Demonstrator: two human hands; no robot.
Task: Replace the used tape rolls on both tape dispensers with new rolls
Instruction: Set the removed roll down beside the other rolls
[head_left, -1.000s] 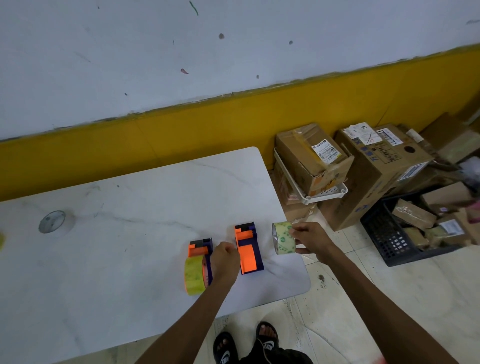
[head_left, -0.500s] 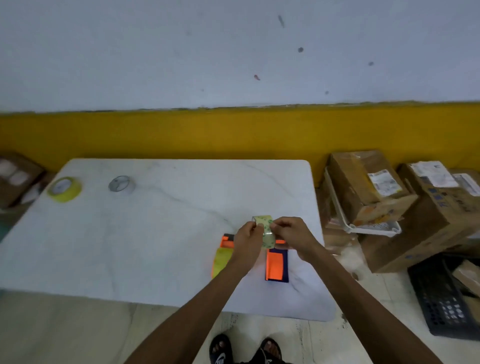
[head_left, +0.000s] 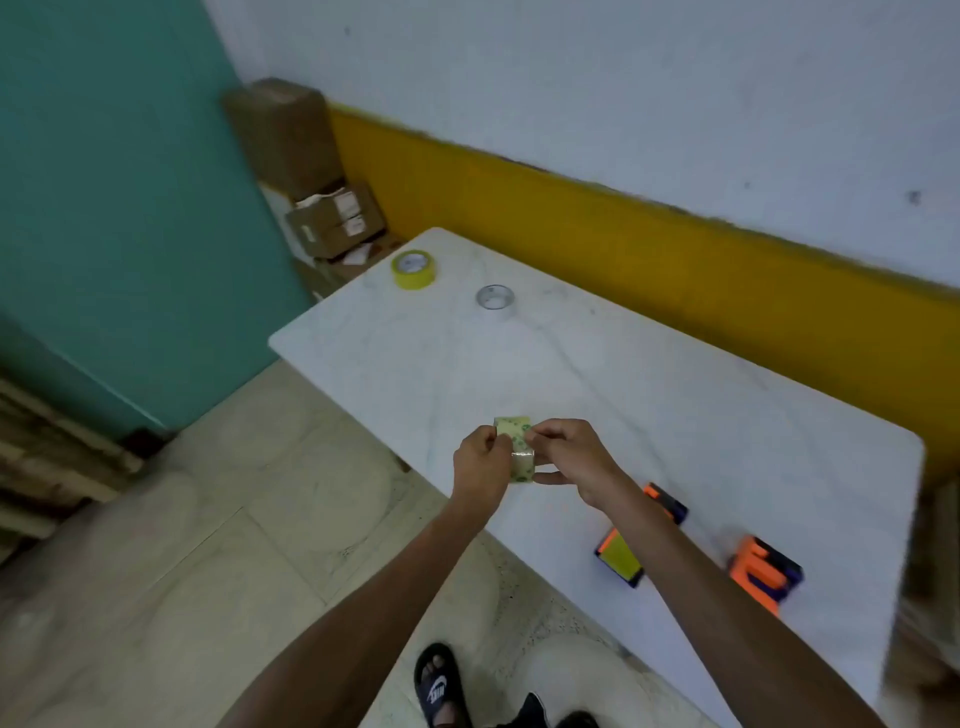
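Note:
Both my hands hold a small pale green-printed tape roll (head_left: 515, 447) above the near edge of the white marble table (head_left: 649, 395). My left hand (head_left: 480, 465) pinches its left side, my right hand (head_left: 569, 457) grips its right side. An orange and dark blue tape dispenser (head_left: 621, 556) with a yellowish roll on it lies to the right, partly hidden by my right forearm. A second orange and blue dispenser (head_left: 763, 574) lies further right with no roll visible on it. At the table's far left corner sit a yellow tape roll (head_left: 414, 268) and a clear tape roll (head_left: 495, 297).
Cardboard boxes (head_left: 332, 218) are stacked in the corner beyond the table's left end, against a teal wall (head_left: 119, 208). A yellow band (head_left: 623, 244) runs along the white wall behind the table. My sandalled feet (head_left: 439, 686) stand on the tiled floor.
The view has swung left, so the dispensers now lie at the lower right. My hands carried the small tape roll leftward away from the dispensers and still hold it together.

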